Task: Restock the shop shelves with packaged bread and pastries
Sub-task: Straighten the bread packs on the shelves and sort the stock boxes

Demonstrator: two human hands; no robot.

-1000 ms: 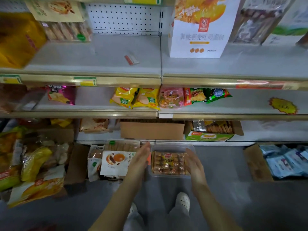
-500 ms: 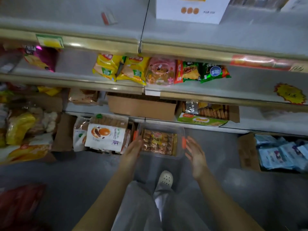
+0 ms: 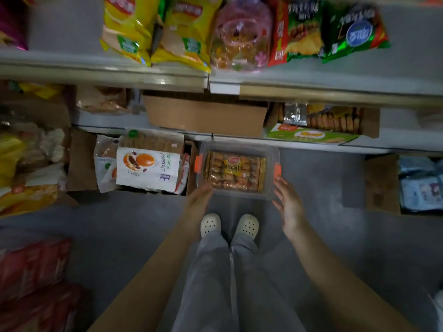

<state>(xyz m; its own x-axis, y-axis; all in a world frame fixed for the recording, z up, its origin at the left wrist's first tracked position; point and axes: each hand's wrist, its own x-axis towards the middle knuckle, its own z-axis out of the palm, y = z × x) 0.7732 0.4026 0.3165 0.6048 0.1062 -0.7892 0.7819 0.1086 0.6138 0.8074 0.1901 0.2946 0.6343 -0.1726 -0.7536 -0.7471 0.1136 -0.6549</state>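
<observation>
A clear plastic box [image 3: 239, 147] with orange side clips sits low in front of the bottom shelf, above the grey floor. Inside lies a pack of small bread rolls [image 3: 236, 170] with a yellow label. My left hand [image 3: 199, 202] reaches the box's near left corner, fingers straight against it. My right hand [image 3: 288, 204] hovers open beside the near right corner, a small gap away from the wall.
A carton with white bread bags [image 3: 148, 168] stands just left of the box. On the bottom shelf are a brown cardboard box [image 3: 206, 116] and a green biscuit tray [image 3: 309, 135]. Chip bags [image 3: 182, 32] fill the shelf above. My white clogs [image 3: 211, 224] stand right behind the box.
The clear box has gone down from between both palms to floor level. My right hand has come off its side, and my view has tilted downward.
</observation>
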